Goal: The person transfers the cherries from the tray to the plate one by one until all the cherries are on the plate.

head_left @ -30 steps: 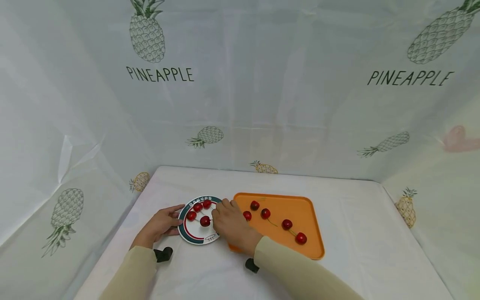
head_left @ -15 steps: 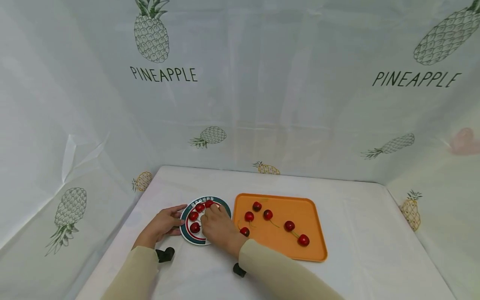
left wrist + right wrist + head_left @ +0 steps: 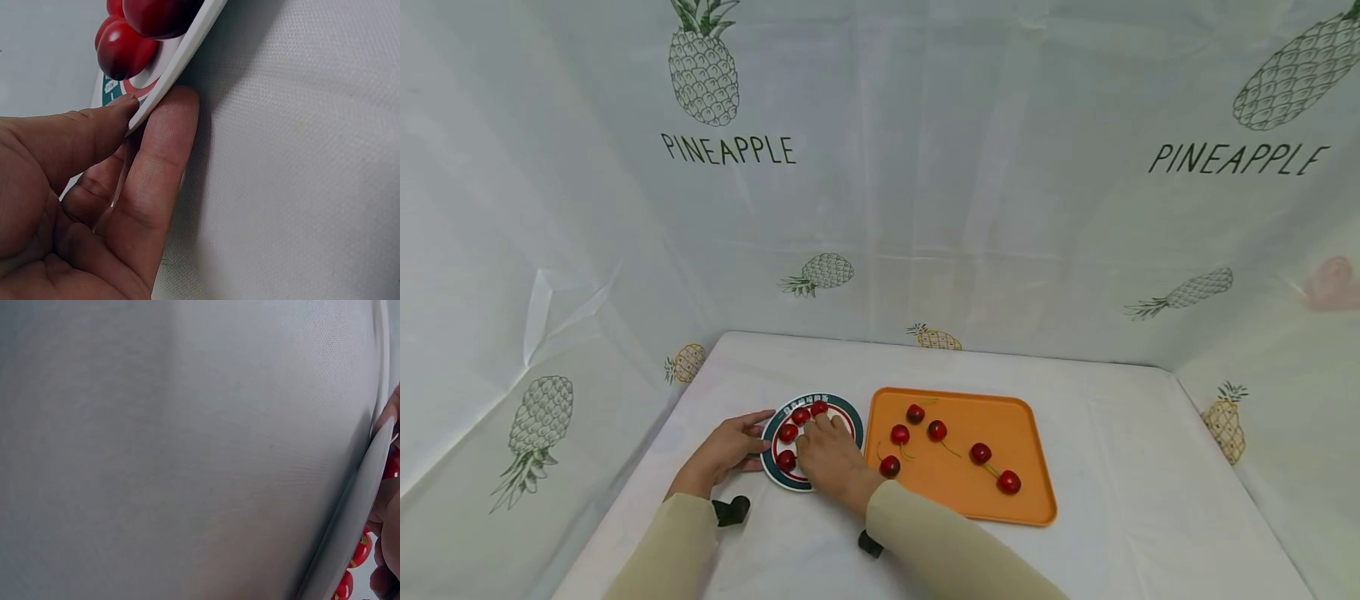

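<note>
My left hand (image 3: 730,450) pinches the left rim of a small round plate (image 3: 855,422) with a green border; in the left wrist view the thumb lies on top and fingers (image 3: 169,134) lie beneath the rim. Several red cherries with stems lie along the plate's left and far side. My right hand (image 3: 831,462) is low over the plate with curled fingers, beside the nearest cherry (image 3: 786,460), at its stem side. Its fingertips are hidden from the head view. In the right wrist view, the plate's underside (image 3: 353,519) partly covers the hand and the cherries.
An orange tray (image 3: 955,492) stands right of the plate, with several stemmed cherries (image 3: 937,430) spread on it. Both rest on a white-covered table (image 3: 1112,467). White sheeting (image 3: 955,208) printed with pineapples hangs behind and at the sides.
My right hand has moved left and nearer over the plate, and the cherry beside its fingers has shifted the same way. Another tray cherry has come into view. My left hand keeps its hold.
</note>
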Demonstrator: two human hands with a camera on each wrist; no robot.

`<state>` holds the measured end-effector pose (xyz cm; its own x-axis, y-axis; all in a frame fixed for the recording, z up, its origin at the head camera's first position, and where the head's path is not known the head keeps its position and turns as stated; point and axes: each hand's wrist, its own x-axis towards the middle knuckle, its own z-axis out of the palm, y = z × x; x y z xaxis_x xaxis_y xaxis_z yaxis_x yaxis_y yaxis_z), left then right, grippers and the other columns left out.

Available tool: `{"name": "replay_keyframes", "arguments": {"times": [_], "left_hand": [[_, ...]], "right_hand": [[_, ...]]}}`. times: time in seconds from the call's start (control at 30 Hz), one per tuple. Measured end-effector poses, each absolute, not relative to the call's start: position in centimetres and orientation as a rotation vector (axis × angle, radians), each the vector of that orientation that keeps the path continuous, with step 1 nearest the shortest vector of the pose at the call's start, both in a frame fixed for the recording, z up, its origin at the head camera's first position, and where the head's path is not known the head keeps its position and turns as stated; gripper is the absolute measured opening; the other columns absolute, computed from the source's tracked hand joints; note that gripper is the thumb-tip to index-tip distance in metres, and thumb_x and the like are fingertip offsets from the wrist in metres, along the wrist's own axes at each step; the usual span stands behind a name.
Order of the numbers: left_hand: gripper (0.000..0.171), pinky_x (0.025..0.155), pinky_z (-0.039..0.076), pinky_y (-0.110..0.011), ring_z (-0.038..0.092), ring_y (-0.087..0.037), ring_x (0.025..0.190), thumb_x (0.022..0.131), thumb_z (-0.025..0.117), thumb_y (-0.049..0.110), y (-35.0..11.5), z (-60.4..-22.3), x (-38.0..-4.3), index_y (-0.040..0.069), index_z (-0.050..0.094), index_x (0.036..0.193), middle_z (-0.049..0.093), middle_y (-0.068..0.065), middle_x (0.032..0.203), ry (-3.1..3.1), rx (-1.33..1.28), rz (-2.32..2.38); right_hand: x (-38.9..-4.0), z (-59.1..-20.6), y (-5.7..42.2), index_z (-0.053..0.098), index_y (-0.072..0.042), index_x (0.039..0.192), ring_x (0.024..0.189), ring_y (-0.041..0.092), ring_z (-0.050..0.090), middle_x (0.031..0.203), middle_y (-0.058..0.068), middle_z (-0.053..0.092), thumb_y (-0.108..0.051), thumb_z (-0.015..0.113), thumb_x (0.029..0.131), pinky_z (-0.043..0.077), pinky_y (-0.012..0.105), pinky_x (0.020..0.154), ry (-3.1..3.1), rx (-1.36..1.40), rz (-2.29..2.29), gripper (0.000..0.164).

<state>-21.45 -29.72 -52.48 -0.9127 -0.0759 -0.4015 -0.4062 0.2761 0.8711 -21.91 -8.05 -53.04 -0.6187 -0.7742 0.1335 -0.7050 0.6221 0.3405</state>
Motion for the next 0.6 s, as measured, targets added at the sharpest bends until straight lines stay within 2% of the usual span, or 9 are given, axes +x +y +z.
{"name": "replay_keyframes", "arguments": {"times": [0.6], "left_hand": [[0.065,0.078,0.066,-0.038,0.073,-0.021,0.09,0.098,0.067,-0.002,-29.66,-52.42,-21.44,0.012,0.048,0.159,0.057,-0.028,0.144,2.283,-0.448,1.664]], "right_hand": [[-21.94,-52.98,-8.18,0.067,-0.018,0.136,0.12,0.021,0.05,0.129,0.002,0.065,-0.042,0.083,0.091,0.05,0.032,0.101,-2.596,1.181,-0.325,0.053]]}}
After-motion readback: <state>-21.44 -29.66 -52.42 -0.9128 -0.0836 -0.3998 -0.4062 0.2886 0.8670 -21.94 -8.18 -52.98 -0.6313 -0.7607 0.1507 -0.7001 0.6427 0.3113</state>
